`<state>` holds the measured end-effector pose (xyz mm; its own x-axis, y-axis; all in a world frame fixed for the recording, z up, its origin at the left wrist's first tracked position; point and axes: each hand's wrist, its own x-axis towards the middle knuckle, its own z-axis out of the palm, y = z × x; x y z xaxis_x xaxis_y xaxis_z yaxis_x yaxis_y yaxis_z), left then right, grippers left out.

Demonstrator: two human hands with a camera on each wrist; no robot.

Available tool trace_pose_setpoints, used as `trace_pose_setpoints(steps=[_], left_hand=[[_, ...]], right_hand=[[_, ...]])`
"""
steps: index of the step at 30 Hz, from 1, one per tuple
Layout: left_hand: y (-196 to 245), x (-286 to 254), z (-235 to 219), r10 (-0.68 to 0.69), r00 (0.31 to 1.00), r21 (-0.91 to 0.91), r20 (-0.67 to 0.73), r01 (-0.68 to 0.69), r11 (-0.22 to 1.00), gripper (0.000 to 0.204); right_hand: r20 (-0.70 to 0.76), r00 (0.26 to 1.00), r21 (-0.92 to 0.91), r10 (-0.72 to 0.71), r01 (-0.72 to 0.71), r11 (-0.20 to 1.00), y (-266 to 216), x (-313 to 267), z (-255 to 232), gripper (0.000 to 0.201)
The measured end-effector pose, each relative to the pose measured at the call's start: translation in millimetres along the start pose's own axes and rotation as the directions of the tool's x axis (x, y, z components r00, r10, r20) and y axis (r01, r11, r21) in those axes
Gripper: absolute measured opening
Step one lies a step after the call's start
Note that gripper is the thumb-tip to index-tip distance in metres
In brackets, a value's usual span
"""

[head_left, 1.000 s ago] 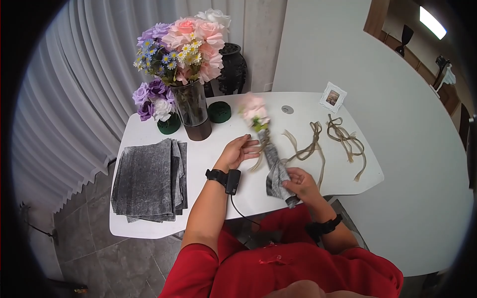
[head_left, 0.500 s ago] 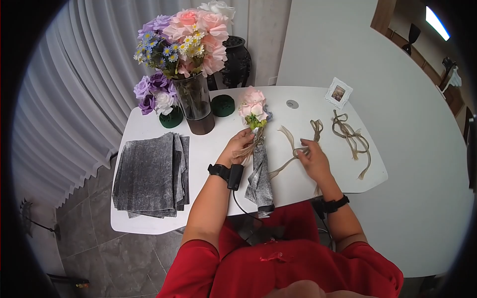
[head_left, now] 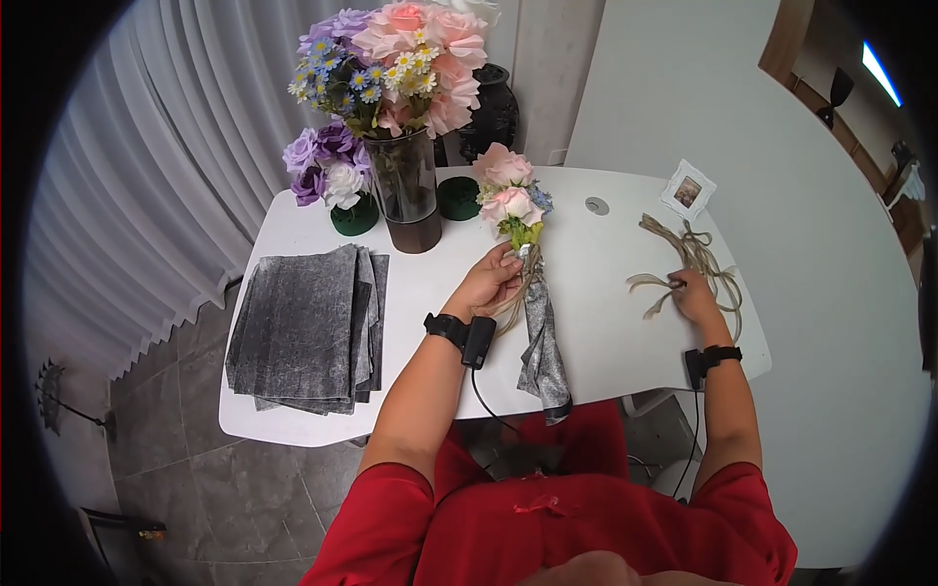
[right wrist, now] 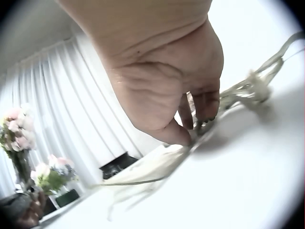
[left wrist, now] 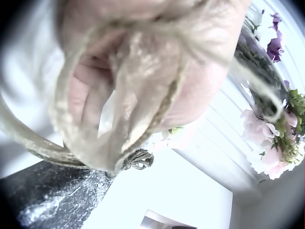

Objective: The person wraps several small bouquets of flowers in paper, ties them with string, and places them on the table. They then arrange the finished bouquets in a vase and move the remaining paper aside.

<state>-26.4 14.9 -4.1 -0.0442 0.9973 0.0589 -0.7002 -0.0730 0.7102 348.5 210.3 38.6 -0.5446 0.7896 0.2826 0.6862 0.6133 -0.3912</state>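
My left hand point(head_left: 491, 280) grips a small bouquet at its neck, just below the pink roses point(head_left: 511, 205). Crinkled grey wrapping paper point(head_left: 543, 342) covers the stems and reaches toward the table's front edge. A tan ribbon tied round that neck hangs in loops point(left wrist: 61, 102), which cross in front of the palm in the left wrist view. Far to the right, my right hand point(head_left: 698, 297) pinches a loose tan ribbon point(head_left: 649, 282) between thumb and fingers, low over the table beside other tangled ribbons point(head_left: 725, 281). The right wrist view shows the thumb and fingertips point(right wrist: 206, 114) meeting on it.
A stack of grey paper sheets point(head_left: 293, 327) lies at the left of the white table. Behind it stand a tall vase point(head_left: 405, 195) of flowers, purple and white roses point(head_left: 327, 161) in green foam, and another green foam block point(head_left: 458, 199). A small picture frame point(head_left: 688, 190) stands back right.
My left hand has taken the bouquet's neck. My right hand let go of the grey wrapping, moved right, and carried a loose ribbon from mid-table to the ribbons at the right.
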Motion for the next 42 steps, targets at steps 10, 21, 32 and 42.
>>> trace_pose_setpoints(steps=[10, 21, 32, 42], left_hand=[[7.4, -12.1, 16.1, -0.008, 1.0, 0.118, -0.031, 0.011, 0.993, 0.035], [0.6, -3.4, 10.1, 0.105, 0.972, 0.176, -0.211, -0.068, 0.982, 0.032], [16.0, -12.8, 28.5, -0.051, 0.993, 0.08, -0.104, 0.06, 0.995, 0.026], [6.1, -11.9, 18.8, 0.002, 0.999, -0.128, -0.04, -0.007, 0.992, 0.019]], right_hand=[[0.072, 0.93, 0.321, -0.36, 0.32, 0.891, -239.2, -11.8, 12.0, 0.021], [-0.046, 0.965, 0.103, -0.258, 0.262, 0.96, -256.8, 5.6, 62.4, 0.026], [-0.106, 0.935, 0.168, -0.338, 0.352, 0.921, -268.9, -4.6, 53.5, 0.022], [-0.059, 0.878, 0.454, -0.475, 0.447, 0.771, -257.1, -12.4, 82.6, 0.014]])
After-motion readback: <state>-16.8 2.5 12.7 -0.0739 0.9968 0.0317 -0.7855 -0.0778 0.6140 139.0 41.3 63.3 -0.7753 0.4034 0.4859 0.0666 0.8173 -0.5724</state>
